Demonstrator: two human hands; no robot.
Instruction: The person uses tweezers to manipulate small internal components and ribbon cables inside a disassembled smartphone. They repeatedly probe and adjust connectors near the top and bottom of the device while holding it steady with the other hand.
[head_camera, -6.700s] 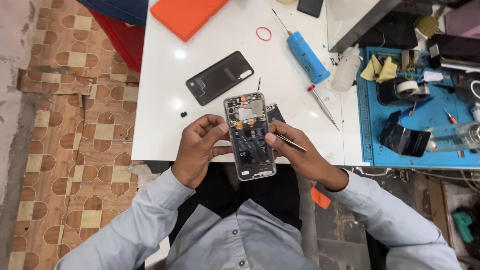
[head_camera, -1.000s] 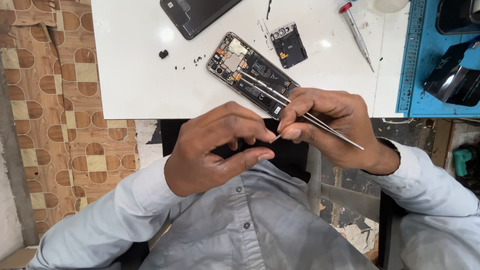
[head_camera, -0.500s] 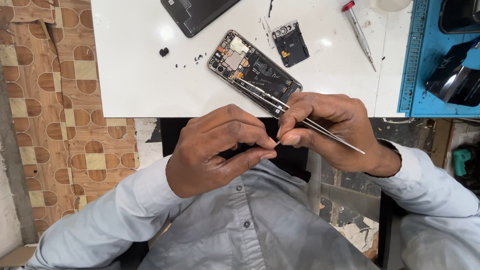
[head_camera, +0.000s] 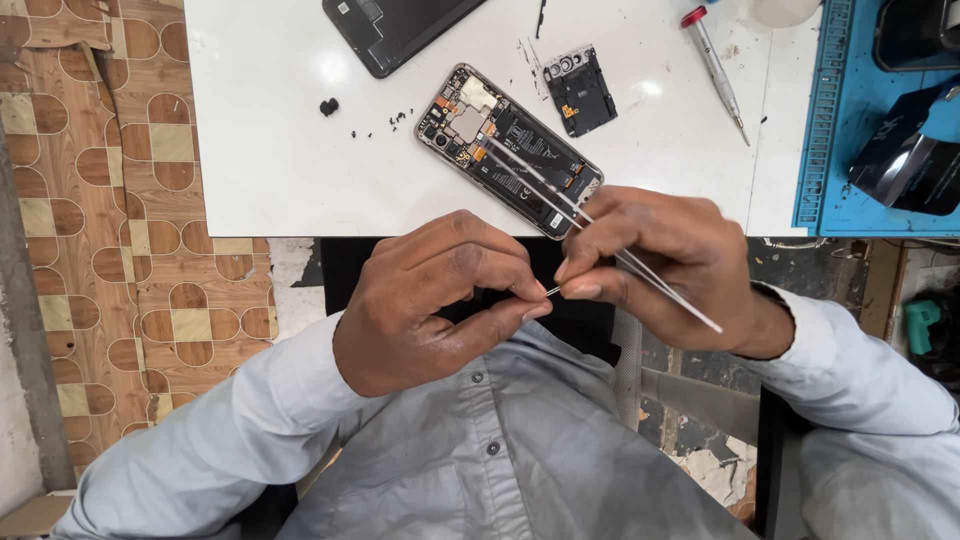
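My left hand (head_camera: 440, 300) and my right hand (head_camera: 670, 260) meet in front of my chest, just below the table's front edge. The right hand holds thin metal tweezers (head_camera: 680, 303); their long tips reach up over the opened phone (head_camera: 470, 125). Left thumb and forefinger pinch a tiny pale sliver (head_camera: 550, 291), and the right fingertips touch it too. What the sliver is cannot be told. The phone lies diagonally on the white table (head_camera: 280, 150) with its back off, showing battery and boards.
A black back cover (head_camera: 395, 25) lies at the table's far edge. A small black cover plate (head_camera: 580, 90) and a red-capped screwdriver (head_camera: 715, 70) lie right of the phone. Tiny black screws (head_camera: 328, 105) sit to its left. A blue mat (head_camera: 860, 130) with dark items is at the right.
Several seconds ago both hands worked on the phone at the table. The phone now lies alone and the hands are drawn back to my chest. Over the last second they barely moved.
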